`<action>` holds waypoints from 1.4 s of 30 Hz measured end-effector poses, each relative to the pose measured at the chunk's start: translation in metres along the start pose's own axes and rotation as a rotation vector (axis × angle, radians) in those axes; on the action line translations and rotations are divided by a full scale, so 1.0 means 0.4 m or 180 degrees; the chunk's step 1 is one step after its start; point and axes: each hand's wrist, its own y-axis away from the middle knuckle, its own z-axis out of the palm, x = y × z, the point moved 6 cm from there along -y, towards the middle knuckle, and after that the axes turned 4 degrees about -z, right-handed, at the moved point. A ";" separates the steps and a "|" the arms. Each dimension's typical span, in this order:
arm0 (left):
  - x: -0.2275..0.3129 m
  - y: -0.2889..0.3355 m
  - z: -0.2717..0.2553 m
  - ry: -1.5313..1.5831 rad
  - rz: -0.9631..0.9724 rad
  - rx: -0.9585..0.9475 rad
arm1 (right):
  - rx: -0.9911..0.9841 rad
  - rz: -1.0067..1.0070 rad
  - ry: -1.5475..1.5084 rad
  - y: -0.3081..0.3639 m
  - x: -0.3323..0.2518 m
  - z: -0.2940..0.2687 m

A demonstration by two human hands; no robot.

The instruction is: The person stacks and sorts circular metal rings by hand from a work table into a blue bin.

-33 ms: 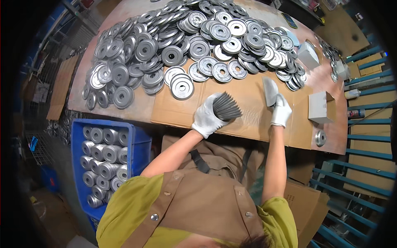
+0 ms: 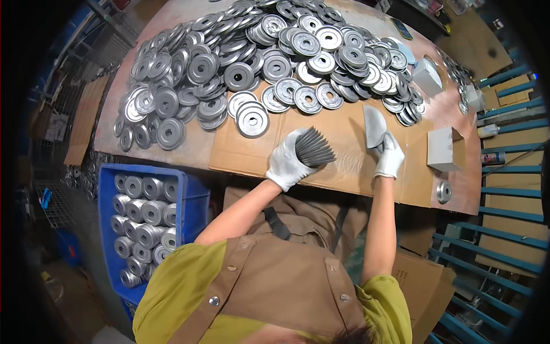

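Note:
Low over the cardboard sheet [image 2: 349, 155], my gloved left hand [image 2: 285, 163] is closed round a fanned stack of thin dark grey plates [image 2: 314, 147], seen mostly edge-on. To its right, my gloved right hand [image 2: 391, 157] pinches one flat grey plate with a curved edge [image 2: 375, 126] by its lower end. That plate stands upright, its broad face partly turned toward me. Beyond both hands spreads a large heap of grey metal discs with center holes [image 2: 238, 76]. The nearest shiny disc [image 2: 252, 120] lies on the cardboard, apart from my left hand.
A blue crate [image 2: 195, 200] with stacked metal discs stands at lower left, below the table edge. On the right of the table are an open white box [image 2: 441, 150], another white box [image 2: 428, 77] and a single disc [image 2: 444, 192]. A phone [image 2: 401, 28] lies far back.
The plate in my right hand has turned slightly, showing more of its broad face. My left hand and its stack look unmoved.

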 end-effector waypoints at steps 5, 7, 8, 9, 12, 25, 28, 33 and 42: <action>-0.024 0.006 0.000 -0.0056 0.0058 0.0174 | -0.0126 0.0069 -0.0133 0.155 -0.111 0.069; -0.028 0.010 0.006 -0.0099 0.0070 0.0159 | -0.0599 -0.0620 0.0694 0.226 -0.144 0.100; -0.025 0.007 0.011 -0.0122 0.0106 0.0157 | -0.1065 -0.1341 0.1524 0.265 -0.168 0.135; -0.026 0.004 0.012 -0.0114 0.0104 0.0158 | -0.1428 -0.1606 0.1451 0.306 -0.169 0.170; -0.048 0.017 -0.001 -0.0072 -0.0038 0.0086 | -0.1854 -0.2042 0.1621 0.357 -0.236 0.251; -0.059 0.006 0.008 0.0000 0.0451 0.0411 | -0.1757 -0.2887 0.2914 0.413 -0.249 0.364; -0.022 0.006 0.018 0.0043 0.0458 0.0106 | -0.2978 0.0013 0.0993 0.219 -0.137 0.391; -0.053 0.022 0.005 -0.0157 0.0418 0.0285 | -0.2121 -0.2470 0.2383 0.389 -0.260 0.387; -0.042 0.020 0.035 -0.0221 0.0346 0.0081 | -0.2691 -0.1906 0.2249 0.271 -0.170 0.431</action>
